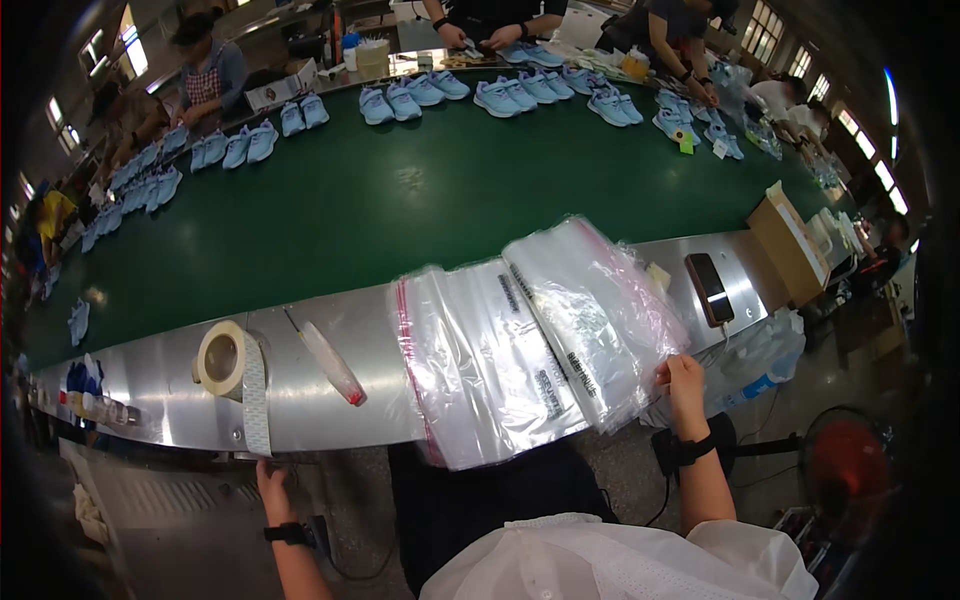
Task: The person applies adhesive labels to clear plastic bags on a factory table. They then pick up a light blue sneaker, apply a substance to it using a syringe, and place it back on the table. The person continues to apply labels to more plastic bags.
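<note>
My left hand (272, 486) is below the near edge of the metal ledge, its fingers closed at the lower end of a white label strip (256, 410). The strip hangs from a label roll (222, 360) lying on the ledge. At the right, my right hand (684, 384) pinches the near corner of a stack of clear plastic bags (600, 320). Another clear plastic bag pile (480, 370) with a pink-red edge lies to its left, partly overlapped. Between roll and bags rests a slim, pointed tool with a red end (335, 368).
Beyond the ledge (300, 425) runs a green conveyor belt (390, 200) carrying several light-blue shoes (510, 97). A phone (709, 288) and a cardboard box (788, 245) sit right. Co-workers (208, 75) stand across the belt. A fan (848, 465) is at lower right.
</note>
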{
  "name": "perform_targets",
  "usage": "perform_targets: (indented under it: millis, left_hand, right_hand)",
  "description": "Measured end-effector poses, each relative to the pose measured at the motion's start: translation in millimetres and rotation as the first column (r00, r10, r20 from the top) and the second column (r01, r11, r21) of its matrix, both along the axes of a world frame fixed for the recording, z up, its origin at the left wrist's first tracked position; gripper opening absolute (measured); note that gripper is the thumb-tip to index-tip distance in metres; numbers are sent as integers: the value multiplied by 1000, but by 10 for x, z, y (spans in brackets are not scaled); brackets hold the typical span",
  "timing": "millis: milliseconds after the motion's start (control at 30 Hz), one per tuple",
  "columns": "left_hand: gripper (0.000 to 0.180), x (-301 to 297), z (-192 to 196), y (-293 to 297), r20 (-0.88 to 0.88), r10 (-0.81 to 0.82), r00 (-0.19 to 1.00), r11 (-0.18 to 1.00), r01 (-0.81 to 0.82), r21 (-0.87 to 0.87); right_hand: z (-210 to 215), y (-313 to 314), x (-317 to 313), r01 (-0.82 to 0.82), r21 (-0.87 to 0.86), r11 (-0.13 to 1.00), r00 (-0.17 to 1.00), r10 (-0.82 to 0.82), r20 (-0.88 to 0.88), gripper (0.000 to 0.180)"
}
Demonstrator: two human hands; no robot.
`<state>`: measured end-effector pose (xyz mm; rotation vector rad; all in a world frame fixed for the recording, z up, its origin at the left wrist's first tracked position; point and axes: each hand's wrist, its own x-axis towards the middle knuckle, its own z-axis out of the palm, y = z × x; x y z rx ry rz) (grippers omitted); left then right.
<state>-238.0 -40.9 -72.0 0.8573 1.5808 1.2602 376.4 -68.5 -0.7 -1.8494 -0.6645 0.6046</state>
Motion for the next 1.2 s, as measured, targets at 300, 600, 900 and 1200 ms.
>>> perform_targets:
  millis: [300, 600, 900, 1200]
  left_hand:
    - [53, 32, -458, 121, -231, 219, 948, 974, -200, 105]
    - [26, 687, 450, -106, 177, -302, 937, 940, 324, -108]
    - [28, 1171, 867, 239, 625, -368, 689, 912, 399, 97]
    - [26, 390, 588, 842, 451, 202, 869, 952, -281, 117]
  right_hand:
    - [354, 260, -1040, -390, 258, 884, 881, 278, 383, 15]
    - [604, 385, -2463, -979, 8, 205, 199, 935, 293, 8]
    - [323, 461, -2842, -964, 137, 226, 216, 973, -82, 17]
    - [553, 164, -2042, -998, -9, -70, -66, 972, -226, 20]
